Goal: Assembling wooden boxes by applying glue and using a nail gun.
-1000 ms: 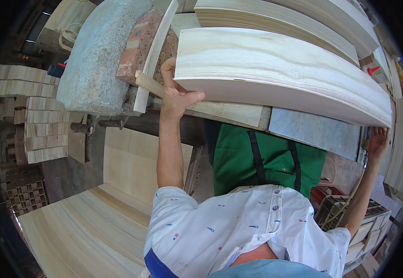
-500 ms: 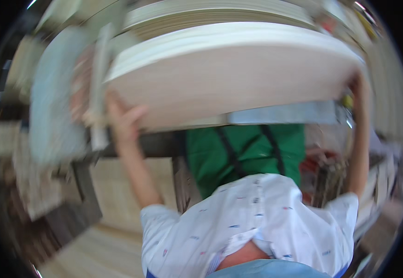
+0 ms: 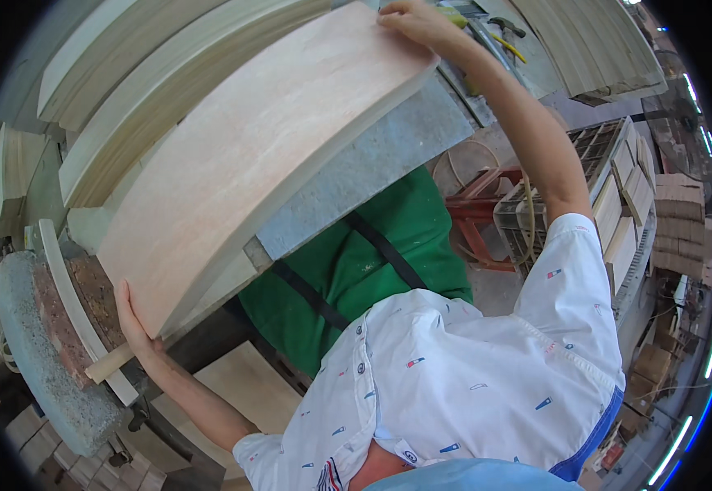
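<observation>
A wide, pale pinkish wooden board (image 3: 257, 155) with curved long edges lies slantwise in front of me, above a grey metal worktop (image 3: 372, 155). At its near left end, my left hand (image 3: 139, 327) is closed on the corner, fingers along the end edge. My right hand (image 3: 421, 23) grips the far right end, with its fingertips curled on the upper corner. Underneath, a green apron (image 3: 405, 237) with black straps covers my lap. The board's underside is hidden.
Stacks of curved wooden pieces (image 3: 184, 90) stand beyond the board. A rounded grey block (image 3: 45, 360) and a thin curved strip (image 3: 85, 303) lie at left. At far right are a hammer (image 3: 507, 27), stacked panels (image 3: 593, 49) and a crate (image 3: 569, 188).
The board has swung from nearly level to a steep slant, its right end away from me and its left end nearer. Both hands have stayed on its ends. The view has turned too.
</observation>
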Tool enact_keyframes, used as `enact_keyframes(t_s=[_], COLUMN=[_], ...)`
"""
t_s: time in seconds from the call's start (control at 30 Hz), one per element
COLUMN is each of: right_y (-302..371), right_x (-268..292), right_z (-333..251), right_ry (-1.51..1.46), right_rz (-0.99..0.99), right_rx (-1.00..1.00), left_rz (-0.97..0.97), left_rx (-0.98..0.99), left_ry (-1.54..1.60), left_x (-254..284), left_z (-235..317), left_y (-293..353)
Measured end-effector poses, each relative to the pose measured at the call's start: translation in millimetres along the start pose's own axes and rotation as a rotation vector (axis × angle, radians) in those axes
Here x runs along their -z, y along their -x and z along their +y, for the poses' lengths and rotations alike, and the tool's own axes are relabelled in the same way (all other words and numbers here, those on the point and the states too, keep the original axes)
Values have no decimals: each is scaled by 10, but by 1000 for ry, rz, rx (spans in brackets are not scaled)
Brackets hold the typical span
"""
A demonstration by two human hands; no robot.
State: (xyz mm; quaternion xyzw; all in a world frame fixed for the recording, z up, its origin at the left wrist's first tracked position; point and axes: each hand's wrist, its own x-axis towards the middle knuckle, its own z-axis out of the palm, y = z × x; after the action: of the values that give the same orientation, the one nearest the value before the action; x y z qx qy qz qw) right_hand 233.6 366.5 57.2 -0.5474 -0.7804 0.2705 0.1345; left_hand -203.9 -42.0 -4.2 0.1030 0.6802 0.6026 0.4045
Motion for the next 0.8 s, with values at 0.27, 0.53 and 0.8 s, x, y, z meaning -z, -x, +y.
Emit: enact_keyframes(t_s=[0.27,0.53,0.8], right_y=[-661,-1003,-740], right_x=[503,541,270], right_z=[1472,2575,2229], right_ry=[81,757,720], right_rz=[206,135,172], right_rx=[105,-85,-76], left_rz=[182,-92,-190], left_rx=[-271,-311,-314], left_ry=[-381,-56,67], left_x=[-131,-71,-68], left_z=[-133,-91,-200], left_y=[2,399,329])
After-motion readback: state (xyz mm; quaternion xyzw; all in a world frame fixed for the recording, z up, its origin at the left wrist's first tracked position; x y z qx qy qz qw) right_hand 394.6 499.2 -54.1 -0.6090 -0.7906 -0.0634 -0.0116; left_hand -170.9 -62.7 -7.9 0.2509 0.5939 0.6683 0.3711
